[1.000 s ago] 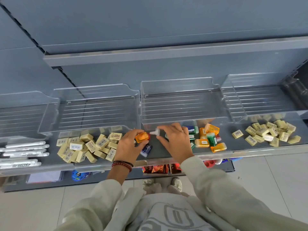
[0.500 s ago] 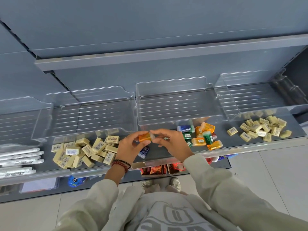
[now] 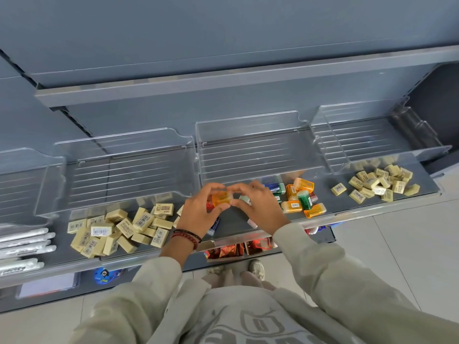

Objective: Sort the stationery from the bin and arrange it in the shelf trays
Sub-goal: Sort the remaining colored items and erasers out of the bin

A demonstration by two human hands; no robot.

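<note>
My left hand [image 3: 198,214] and my right hand [image 3: 258,207] meet over the middle of the grey shelf [image 3: 233,224]. Both pinch one small orange translucent sharpener [image 3: 221,197] between thumb and fingertips, just in front of the clear middle tray [image 3: 250,150]. To the right lies a cluster of orange, green and blue sharpeners [image 3: 298,197]. A pile of yellow erasers [image 3: 119,229] sits on the left of the shelf and a second eraser pile [image 3: 380,182] on the right.
Clear trays stand along the back: left tray [image 3: 119,175], right tray [image 3: 367,142]. White wrapped pens [image 3: 22,242] lie at far left. A blue item [image 3: 214,225] and a white item [image 3: 252,223] lie under my hands. A lower shelf holds red packets [image 3: 231,249].
My hands came together: the right hand brought a small white piece to the orange sharpener in my left hand, and both now pinch the sharpener. The camera view shifted slightly.
</note>
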